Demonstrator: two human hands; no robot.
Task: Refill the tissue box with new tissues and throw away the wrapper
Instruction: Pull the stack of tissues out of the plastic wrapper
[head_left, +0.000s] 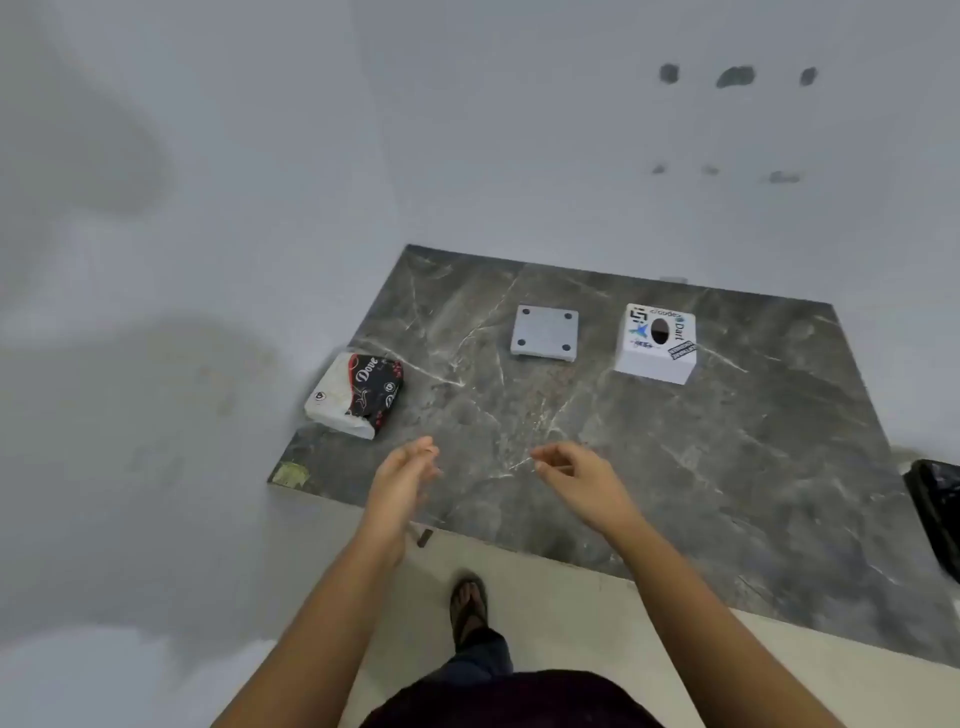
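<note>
A white tissue box (654, 345) with stickers and an oval hole on top stands at the back right of the dark marble table (675, 467). To its left lies a grey square plate (545, 333) with four round feet facing up. A wrapped tissue pack (358, 393), white and black with red print, lies at the table's left edge. My left hand (402, 480) and my right hand (576, 480) hover over the near part of the table, both holding nothing, fingers loosely apart. The left hand is just below and right of the pack.
White walls meet in a corner behind the table. A black bin with a dark liner (935, 512) shows at the right edge of the view. My sandalled foot (469, 605) stands on the light floor in front of the table.
</note>
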